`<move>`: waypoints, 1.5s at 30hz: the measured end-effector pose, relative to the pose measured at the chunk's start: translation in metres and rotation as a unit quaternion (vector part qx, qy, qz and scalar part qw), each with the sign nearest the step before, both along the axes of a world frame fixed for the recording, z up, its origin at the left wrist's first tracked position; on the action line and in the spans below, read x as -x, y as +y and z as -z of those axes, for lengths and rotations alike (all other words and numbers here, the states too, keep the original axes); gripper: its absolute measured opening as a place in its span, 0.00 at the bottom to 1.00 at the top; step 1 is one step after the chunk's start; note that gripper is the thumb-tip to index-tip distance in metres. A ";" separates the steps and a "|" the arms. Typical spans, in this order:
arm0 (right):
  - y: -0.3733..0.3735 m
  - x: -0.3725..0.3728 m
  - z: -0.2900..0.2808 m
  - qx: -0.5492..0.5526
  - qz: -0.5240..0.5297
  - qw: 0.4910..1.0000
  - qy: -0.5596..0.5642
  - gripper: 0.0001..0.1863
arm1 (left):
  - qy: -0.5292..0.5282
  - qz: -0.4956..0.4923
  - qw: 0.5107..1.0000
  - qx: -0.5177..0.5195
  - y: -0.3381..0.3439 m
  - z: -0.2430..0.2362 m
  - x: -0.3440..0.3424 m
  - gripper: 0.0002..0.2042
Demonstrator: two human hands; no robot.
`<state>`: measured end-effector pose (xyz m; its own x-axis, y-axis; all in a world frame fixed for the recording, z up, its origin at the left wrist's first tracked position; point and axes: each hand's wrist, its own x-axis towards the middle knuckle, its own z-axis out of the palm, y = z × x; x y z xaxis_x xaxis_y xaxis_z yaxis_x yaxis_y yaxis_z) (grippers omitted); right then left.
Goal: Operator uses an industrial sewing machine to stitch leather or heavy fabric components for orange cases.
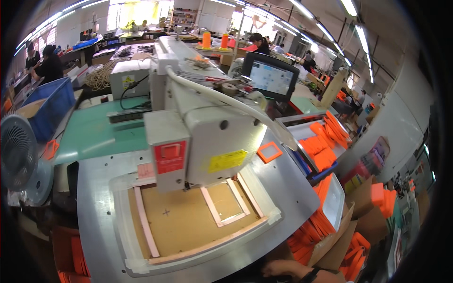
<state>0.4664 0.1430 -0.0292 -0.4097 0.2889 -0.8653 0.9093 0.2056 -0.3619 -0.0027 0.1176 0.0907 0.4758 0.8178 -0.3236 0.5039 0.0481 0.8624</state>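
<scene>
My right hand [279, 268] is at the lower edge, in front of the metal plate of a sewing machine [207, 127], with a dark band on its wrist. Its fingers are too dark and cut off to make out, and I cannot see anything held. My left hand is out of view. Under the machine head lies a tan template [177, 224] edged with pale strips, with a small rectangular frame of strips on its right part. An orange rectangular frame [269, 152] rests on the metal plate to the right of the head.
To the right are a blue tray [325, 173] of orange pieces and cardboard boxes [337, 243] of orange pieces. A screen [271, 75] stands behind the machine. On the left are a fan [21, 151] and a blue crate [54, 106]. Other people work farther back.
</scene>
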 end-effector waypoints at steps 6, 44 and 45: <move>0.044 0.007 -0.016 -0.001 -0.043 0.999 0.008 0.20 | -0.038 -0.033 0.998 0.038 -0.018 -0.007 0.021 0.17; 0.192 0.020 -0.326 -0.446 -0.039 0.874 0.188 0.18 | 0.249 0.232 0.879 -0.335 0.162 -0.127 -0.108 0.35; 0.216 0.029 -0.318 -0.467 -0.030 0.861 0.198 0.17 | 0.262 0.213 0.889 -0.310 0.161 -0.124 -0.102 0.35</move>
<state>0.4378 0.3585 0.2886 -0.6583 0.7507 -0.0553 0.7297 0.6184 -0.2918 0.0997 0.2789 0.2144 0.7025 0.6974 -0.1417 0.7021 -0.6466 0.2981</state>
